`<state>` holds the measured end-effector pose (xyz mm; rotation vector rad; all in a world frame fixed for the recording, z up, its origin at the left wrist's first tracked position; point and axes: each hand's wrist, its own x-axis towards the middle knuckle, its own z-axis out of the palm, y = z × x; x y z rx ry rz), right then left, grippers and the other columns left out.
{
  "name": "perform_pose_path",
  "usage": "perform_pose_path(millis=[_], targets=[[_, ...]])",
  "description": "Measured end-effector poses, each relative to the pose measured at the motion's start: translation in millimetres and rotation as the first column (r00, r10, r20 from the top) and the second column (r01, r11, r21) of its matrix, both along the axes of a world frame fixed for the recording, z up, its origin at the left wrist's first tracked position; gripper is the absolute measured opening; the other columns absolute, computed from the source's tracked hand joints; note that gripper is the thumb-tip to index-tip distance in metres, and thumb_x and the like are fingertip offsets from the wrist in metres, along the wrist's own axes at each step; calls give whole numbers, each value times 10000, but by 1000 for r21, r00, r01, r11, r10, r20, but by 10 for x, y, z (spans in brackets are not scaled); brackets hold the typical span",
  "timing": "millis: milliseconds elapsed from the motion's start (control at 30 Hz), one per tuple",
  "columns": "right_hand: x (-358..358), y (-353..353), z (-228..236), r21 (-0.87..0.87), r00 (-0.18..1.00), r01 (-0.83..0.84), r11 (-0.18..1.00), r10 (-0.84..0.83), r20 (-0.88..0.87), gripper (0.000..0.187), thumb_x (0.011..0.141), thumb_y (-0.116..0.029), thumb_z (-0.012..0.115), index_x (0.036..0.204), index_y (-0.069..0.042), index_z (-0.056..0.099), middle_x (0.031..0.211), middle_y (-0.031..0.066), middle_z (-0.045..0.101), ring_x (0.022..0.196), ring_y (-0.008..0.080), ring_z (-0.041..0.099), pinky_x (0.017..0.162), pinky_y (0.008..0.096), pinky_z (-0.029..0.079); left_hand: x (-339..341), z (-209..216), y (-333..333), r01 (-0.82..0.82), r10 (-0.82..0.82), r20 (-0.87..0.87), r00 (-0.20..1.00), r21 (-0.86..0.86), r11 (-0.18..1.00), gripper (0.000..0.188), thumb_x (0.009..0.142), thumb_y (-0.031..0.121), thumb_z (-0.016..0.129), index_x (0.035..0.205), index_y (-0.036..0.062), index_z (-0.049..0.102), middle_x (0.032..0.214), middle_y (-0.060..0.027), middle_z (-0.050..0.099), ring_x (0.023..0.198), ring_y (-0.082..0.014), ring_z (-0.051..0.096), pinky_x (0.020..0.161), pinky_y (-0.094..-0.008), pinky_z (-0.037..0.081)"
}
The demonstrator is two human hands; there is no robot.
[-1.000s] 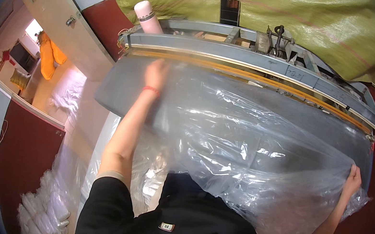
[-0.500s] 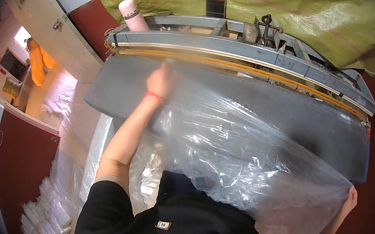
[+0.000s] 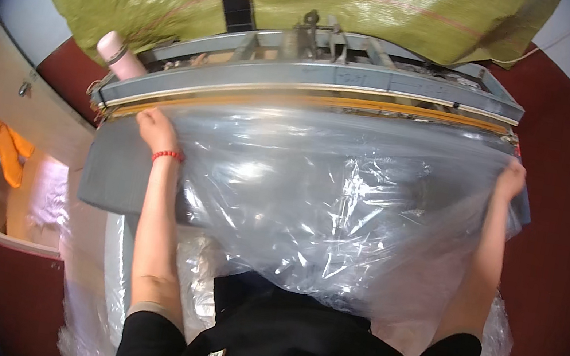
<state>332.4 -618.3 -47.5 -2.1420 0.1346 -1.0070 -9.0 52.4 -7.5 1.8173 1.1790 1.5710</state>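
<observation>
A glossy yellow-green woven tarp [image 3: 369, 6] hangs at 12 o'clock above a dark red lower wall [image 3: 563, 242]. In front of it a grey metal frame [image 3: 242, 70] runs across, with a pink flask [image 3: 121, 56] at its 10 o'clock end and a dark phone [image 3: 239, 11] leaning at 11.

The clear plastic sheet [image 3: 282, 200] lies over the grey padded bench [image 3: 110, 166], its lower folds falling toward 6 o'clock against the person's black shirt [image 3: 319, 345]. Its long upper edge stretches from 9 to 3 o'clock between the hands, roughly parallel to the orange strip [image 3: 333, 102] just beyond it toward 12; whether they touch, I cannot tell.

The left hand [image 3: 158, 131], below which sits a red bead bracelet [image 3: 169, 155], is the nearer to that strip. Its curled fingers appear closed on the sheet's 10 o'clock corner. The right hand [image 3: 511, 179] pinches the 2 o'clock corner, fingers together on the film.
</observation>
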Motion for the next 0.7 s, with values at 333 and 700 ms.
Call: perform_pose_path(millis=[333, 700], targets=[[568, 813, -118, 205, 944, -321, 925, 329, -9, 201, 795, -218, 573, 820, -21, 547, 705, 88, 580, 664, 152, 532, 654, 276, 420, -18, -484, 917, 59, -58, -137, 989, 7, 998, 226, 821, 200, 466, 744, -12, 487, 683, -147, 544, 621, -241, 509, 621, -343, 415], [514, 879, 13, 404, 972, -186, 896, 228, -60, 180, 759, -203, 573, 787, -39, 506, 656, 46, 542, 568, 140, 520, 542, 260, 432, 39, -334, 859, 92, -76, 93, 993, -185, 978, 176, 814, 177, 466, 791, 2, 462, 711, -83, 527, 596, -141, 486, 554, -262, 419]])
